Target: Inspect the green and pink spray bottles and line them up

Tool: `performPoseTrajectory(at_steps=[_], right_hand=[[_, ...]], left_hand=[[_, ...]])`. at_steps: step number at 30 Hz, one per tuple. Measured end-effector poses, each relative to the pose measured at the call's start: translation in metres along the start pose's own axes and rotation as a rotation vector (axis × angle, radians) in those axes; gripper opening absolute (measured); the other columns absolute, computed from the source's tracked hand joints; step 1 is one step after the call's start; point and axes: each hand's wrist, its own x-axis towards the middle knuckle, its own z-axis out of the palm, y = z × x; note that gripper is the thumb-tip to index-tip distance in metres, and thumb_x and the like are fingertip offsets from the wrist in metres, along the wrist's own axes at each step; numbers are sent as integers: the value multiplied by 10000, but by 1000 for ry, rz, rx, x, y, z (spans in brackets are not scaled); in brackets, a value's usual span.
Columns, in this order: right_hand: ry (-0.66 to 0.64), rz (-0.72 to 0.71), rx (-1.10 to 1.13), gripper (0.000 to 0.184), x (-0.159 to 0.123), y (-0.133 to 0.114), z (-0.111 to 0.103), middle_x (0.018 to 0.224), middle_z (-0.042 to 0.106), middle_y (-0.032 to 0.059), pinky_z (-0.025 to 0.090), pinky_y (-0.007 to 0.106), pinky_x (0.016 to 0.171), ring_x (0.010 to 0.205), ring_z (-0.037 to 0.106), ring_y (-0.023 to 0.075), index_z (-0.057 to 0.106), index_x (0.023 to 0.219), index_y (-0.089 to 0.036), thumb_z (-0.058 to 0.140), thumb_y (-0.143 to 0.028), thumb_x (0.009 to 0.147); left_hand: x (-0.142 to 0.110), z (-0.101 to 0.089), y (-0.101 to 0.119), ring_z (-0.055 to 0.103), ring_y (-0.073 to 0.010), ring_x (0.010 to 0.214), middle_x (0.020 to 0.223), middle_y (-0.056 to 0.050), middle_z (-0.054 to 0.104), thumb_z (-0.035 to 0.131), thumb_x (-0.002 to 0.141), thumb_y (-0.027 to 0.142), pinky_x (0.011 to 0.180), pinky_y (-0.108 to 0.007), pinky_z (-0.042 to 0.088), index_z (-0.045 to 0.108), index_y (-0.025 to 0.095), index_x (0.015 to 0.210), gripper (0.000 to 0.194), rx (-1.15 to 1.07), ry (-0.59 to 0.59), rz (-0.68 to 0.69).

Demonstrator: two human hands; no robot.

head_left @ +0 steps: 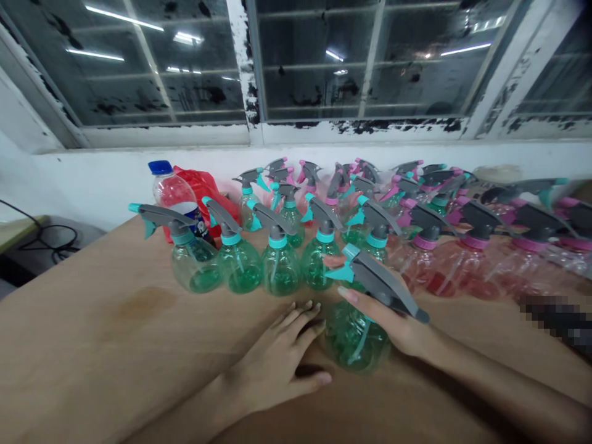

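My right hand point(402, 330) is closed around the neck of a green spray bottle point(354, 345) with a grey and turquoise trigger head, its nozzle pointing left. Palm down, my left hand point(282, 357) lies on the wooden table just left of that bottle, fingers stretched out and holding nothing. Behind it stands a front row of spray bottles, among them a green one point(281, 274) with a turquoise collar. Farther right, the row continues with pink spray bottles point(476, 280) with grey and pink heads. The right hand partly hides bottles behind it.
More spray bottles point(311, 179) crowd behind the front row, near the wall. At the back left are a blue-capped drink bottle point(169, 191) and a red plastic bag point(201, 185). A blurred dark object point(562, 320) lies at right. Black cable point(60, 240) hangs beyond the table's left edge.
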Motion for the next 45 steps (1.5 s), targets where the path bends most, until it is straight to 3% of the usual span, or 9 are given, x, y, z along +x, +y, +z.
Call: performPoseTrajectory(at_steps=[17,27,30,34,37,41,45], right_hand=[[-6,-22,-14,345,-2,3,0,526,542,-46,478,307,471,468,544,166,597,1188,-291,574,-327,845],[-50,4,-1,354,1,1,-2,574,585,-31,475,329,524,523,571,183,603,1194,-283,569,-357,849],[-53,9,-9,301,1,0,-2,597,585,-29,474,328,558,560,577,180,625,1143,-287,565,-345,855],[-9,8,6,142,-2,6,-1,646,577,-26,460,318,591,608,566,167,650,935,-279,568,-368,860],[-7,-9,9,137,-2,9,-1,655,566,-31,450,319,606,588,540,151,629,852,-265,567,-387,862],[-39,-36,-2,183,1,2,-4,747,622,-16,466,330,612,605,562,159,635,1001,-288,569,-381,856],[-37,-74,-43,307,2,-4,-5,851,648,2,488,351,681,696,600,181,616,1150,-301,579,-347,849]], left_hand=[[0,-2,2,274,-294,1365,1484,-135,324,516,901,564,1107,-462,233,406,131,1390,662,-28,15,4],[-1,-3,2,288,-299,1358,1487,-126,323,534,894,553,1102,-473,238,380,142,1408,676,-34,10,-16],[-1,-3,2,282,-300,1361,1492,-132,309,522,899,558,1097,-474,245,381,136,1407,676,-30,-5,-21],[-1,-2,2,288,-314,1355,1481,-142,329,526,898,557,1084,-497,260,397,139,1398,664,-27,-5,-22],[0,-3,2,291,-324,1353,1476,-140,339,537,894,549,1081,-510,259,392,151,1402,662,-37,7,-17],[-1,-2,3,304,-314,1348,1474,-123,347,574,880,508,1083,-499,264,338,190,1427,675,-105,34,-37],[-3,6,3,263,-344,1358,1503,-143,271,655,808,454,1074,-522,267,149,206,1487,883,-191,88,-118]])
